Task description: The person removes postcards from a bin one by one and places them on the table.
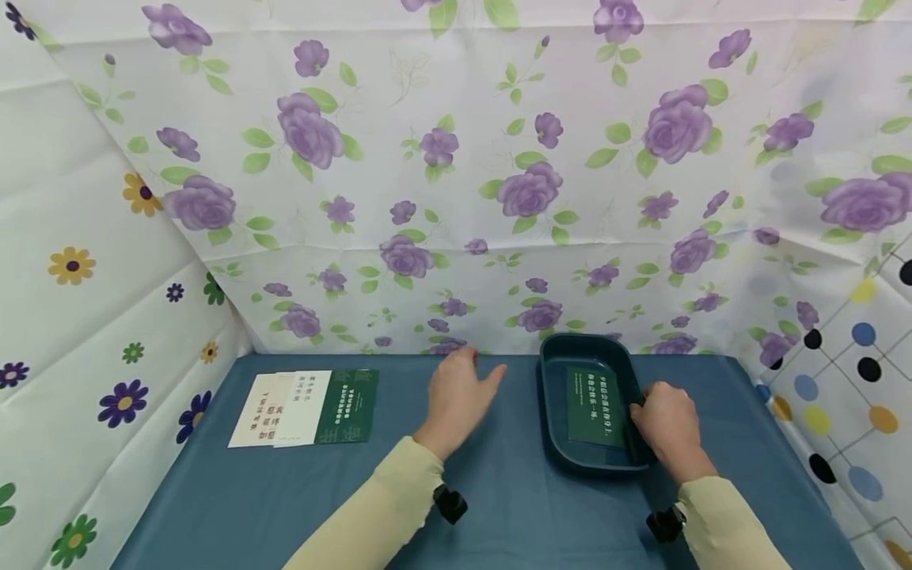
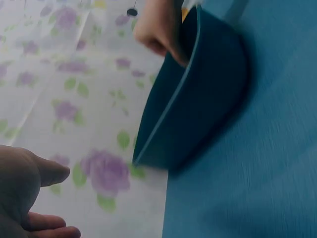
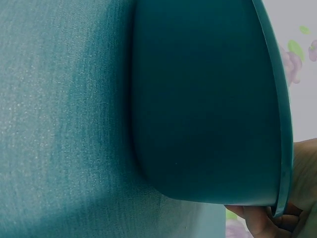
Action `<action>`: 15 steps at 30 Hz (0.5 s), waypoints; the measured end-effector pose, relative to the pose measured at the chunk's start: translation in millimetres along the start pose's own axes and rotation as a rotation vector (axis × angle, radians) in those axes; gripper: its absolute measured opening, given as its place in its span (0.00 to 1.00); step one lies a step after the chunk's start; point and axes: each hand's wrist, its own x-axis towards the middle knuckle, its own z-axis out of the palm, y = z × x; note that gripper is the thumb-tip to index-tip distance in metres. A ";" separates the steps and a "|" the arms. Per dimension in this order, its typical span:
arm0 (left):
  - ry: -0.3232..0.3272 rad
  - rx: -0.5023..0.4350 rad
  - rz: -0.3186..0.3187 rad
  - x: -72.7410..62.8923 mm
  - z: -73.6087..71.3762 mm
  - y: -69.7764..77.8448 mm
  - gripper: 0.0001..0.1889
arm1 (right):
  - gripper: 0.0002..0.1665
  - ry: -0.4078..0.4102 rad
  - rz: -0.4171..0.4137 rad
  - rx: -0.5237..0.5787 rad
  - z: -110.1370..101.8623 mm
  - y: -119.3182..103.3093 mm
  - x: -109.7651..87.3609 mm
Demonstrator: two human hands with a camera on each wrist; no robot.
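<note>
A dark teal rectangular basin (image 1: 559, 451) stands on the right of the table, and a green card with white printed writing (image 1: 594, 408) lies inside it. My right hand (image 1: 668, 423) grips the basin's right rim, thumb over the inner side. In the right wrist view the basin's outer wall (image 3: 208, 109) fills the middle and hides most of that hand. Left of the basin, my left hand (image 1: 459, 404) is held over the table, thumb spread from the fingers and nothing in it. The left wrist view shows its thumb and fingers apart from the basin.
Farther left, a green card (image 1: 349, 405), a white card (image 1: 306, 405) and a cream card (image 1: 252, 408) lie overlapping on the blue tablecloth (image 1: 214, 507). A flowered curtain (image 1: 399, 190) borders the back edge, with patterned sheets at both sides.
</note>
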 end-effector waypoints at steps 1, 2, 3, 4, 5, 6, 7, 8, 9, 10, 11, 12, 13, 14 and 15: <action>-0.012 -0.003 0.000 -0.5 3.5 5.2 0.25 | 0.26 0.002 -0.004 -0.002 0.1 -0.5 0.6; -0.025 -0.016 0.000 -1.1 7.1 10.4 0.26 | 0.26 0.004 -0.009 -0.003 0.1 -0.9 1.2; -0.037 -0.030 0.000 -1.7 10.7 15.8 0.28 | 0.26 0.005 -0.012 -0.004 0.0 -1.2 1.7; -0.050 -0.043 0.001 -2.5 14.8 21.0 0.29 | 0.27 0.007 -0.015 -0.006 0.0 -1.3 2.2; -0.066 -0.058 0.002 -3.3 18.6 26.6 0.30 | 0.26 0.008 -0.014 -0.006 -0.2 -1.4 2.5; -0.082 -0.069 0.008 -4.0 23.0 31.8 0.31 | 0.26 0.005 -0.011 -0.008 -0.7 -1.6 2.5; -0.099 -0.075 0.012 -4.8 27.8 36.8 0.32 | 0.26 0.002 -0.009 -0.008 -1.1 -1.6 2.2; -0.113 -0.079 0.019 -5.7 32.7 41.8 0.32 | 0.26 -0.002 -0.005 -0.009 -1.4 -1.5 1.9; -0.128 -0.078 0.026 -6.6 37.8 46.6 0.33 | 0.25 -0.007 -0.003 -0.011 -1.7 -1.4 1.2; -0.140 -0.073 0.037 -7.6 42.9 51.1 0.33 | 0.25 -0.010 -0.002 -0.011 -2.1 -1.1 0.6; -0.150 -0.067 0.049 -8.5 47.9 55.5 0.33 | 0.25 -0.015 0.001 -0.010 -2.4 -0.9 0.0; -0.161 -0.060 0.059 -9.7 53.3 59.5 0.33 | 0.24 -0.020 0.001 -0.012 -2.4 -0.8 -0.5; -0.171 -0.057 0.070 -10.9 58.2 63.3 0.33 | 0.24 -0.023 -0.001 -0.011 -2.2 -0.4 -0.8; -0.180 -0.050 0.085 -12.1 63.1 66.9 0.32 | 0.23 -0.028 -0.002 -0.010 -2.0 -0.4 -1.1; -0.191 -0.046 0.099 -13.1 68.2 70.1 0.31 | 0.22 -0.032 -0.003 -0.008 -1.9 -0.4 -1.3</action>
